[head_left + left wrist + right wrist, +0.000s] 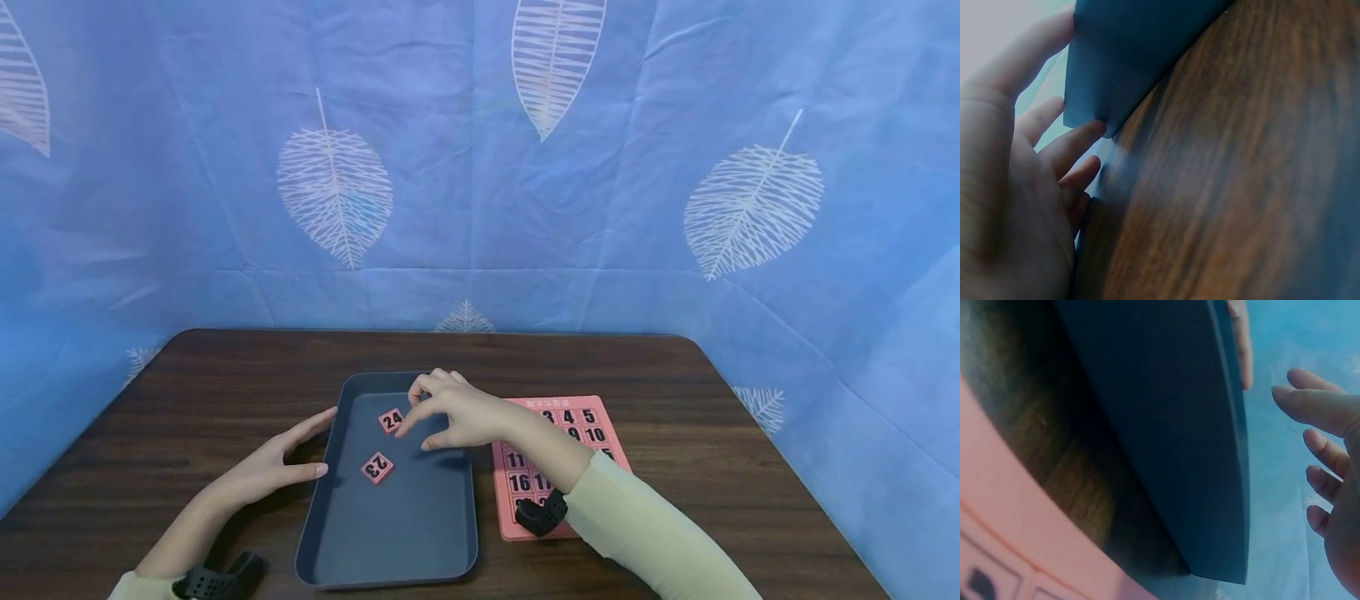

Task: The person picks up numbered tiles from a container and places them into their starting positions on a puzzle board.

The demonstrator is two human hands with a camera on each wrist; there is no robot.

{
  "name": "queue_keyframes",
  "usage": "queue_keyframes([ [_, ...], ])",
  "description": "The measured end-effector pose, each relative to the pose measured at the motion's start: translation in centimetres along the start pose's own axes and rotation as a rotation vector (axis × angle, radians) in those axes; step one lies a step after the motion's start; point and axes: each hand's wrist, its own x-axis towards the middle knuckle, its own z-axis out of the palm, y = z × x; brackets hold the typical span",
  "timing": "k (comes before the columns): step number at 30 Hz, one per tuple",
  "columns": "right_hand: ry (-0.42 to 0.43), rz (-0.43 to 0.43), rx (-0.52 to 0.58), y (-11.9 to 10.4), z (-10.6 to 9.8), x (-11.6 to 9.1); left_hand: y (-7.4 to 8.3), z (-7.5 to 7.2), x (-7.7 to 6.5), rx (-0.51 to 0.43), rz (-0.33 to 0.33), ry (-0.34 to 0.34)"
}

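Note:
A dark grey tray holds two pink number tiles: the 24 tile near its far end and the 23 tile closer in, turned upside down. My left hand lies along the tray's left side, thumb and fingers spread, fingertips right at the wall. Its fingers also show against the tray's outer side in the left wrist view. Over the tray's far right part hovers my right hand, index fingertip close to the 24 tile. The right wrist view shows its thumb and fingers apart, nothing between them.
Right of the tray lies a pink number board with rows of black numbers, partly covered by my right forearm. All this stands on a dark wood table. A blue leaf-patterned curtain hangs behind and beside it.

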Motion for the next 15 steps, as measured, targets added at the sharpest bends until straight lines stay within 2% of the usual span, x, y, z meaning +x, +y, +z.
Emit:
queue_keyframes([
  [8, -0.073, 0.004, -0.043, 1.2, 0.8, 2.0, 0.1, -0.2, 0.1, 0.018, -0.015, 0.005],
  [15, -0.115, -0.019, -0.095, 1.2, 1.6, 3.4, 0.1, -0.2, 0.2, 0.01, -0.022, -0.001],
])
